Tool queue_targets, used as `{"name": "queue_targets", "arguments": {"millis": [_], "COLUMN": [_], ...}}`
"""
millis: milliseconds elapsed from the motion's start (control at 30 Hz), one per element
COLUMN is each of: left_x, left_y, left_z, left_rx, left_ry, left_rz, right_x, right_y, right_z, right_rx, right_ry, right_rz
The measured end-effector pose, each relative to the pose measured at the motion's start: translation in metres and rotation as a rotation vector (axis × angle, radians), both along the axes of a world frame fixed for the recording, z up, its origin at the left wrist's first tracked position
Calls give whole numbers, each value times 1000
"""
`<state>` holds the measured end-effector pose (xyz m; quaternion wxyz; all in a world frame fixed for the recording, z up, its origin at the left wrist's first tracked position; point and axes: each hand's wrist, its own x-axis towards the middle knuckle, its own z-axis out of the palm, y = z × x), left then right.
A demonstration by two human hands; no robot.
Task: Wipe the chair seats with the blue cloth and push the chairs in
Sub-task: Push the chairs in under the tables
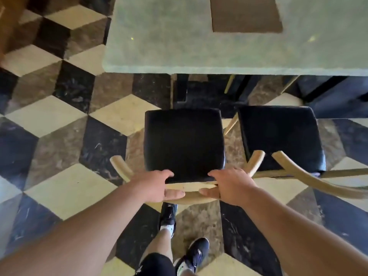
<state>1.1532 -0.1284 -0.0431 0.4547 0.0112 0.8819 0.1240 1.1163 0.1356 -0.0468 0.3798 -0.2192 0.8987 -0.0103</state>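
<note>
Over checkered floor (59, 188), both hands (157, 186) (229, 186) close around the chair's backrest (191, 187).

Both bare hands grip the curved pale wooden backrest (189, 189) of the near chair with a black padded seat (184, 144): left hand (157, 186), right hand (229, 186). To its right stands a 2nd black-seated wooden chair (280, 136). Beyond lies a pale green stone tabletop (179, 40) over the chequered tile floor (49, 116).

Two wooden chairs with black seats, left one (184, 144) and right one (278, 136), one pale green surface (159, 40), one brown mat (246, 14), two hands (153, 185) (232, 186), two dark shoes (169, 214) (196, 253)
</note>
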Motion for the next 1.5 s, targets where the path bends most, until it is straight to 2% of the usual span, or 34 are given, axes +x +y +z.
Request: {"name": "queue_targets", "arguments": {"millis": [100,200,333,567,833,1000,1200,1500], "left_x": [-2,-5,-3,-55,-142,-196,-254,-269], "left_y": [0,6,12,-16,-39,-43,-42,-42], "left_z": [-9,-5,2,23,37,34,27,-2], "left_rx": [32,-56,-81,-22,-18,-37,-81,-91], "left_ry": [-72,-116,-44,44,145,147,153,84], "left_rz": [-19,-209,-346,-298,-347,-308,-295,-270], "right_x": [-6,-5,-7,-59,-135,-195,-261,-280], "right_y": [-4,-11,-12,-25,-44,-47,-50,-54], "right_z": [0,2,7,23,35,24,12,-15], "right_rx": [58,142,112,29,-8,-32,-21,18], "right_ry": [-77,-84,-69,-1,95,152,130,111], "right_rz": [94,312,328,293,213,222,235,304]}}
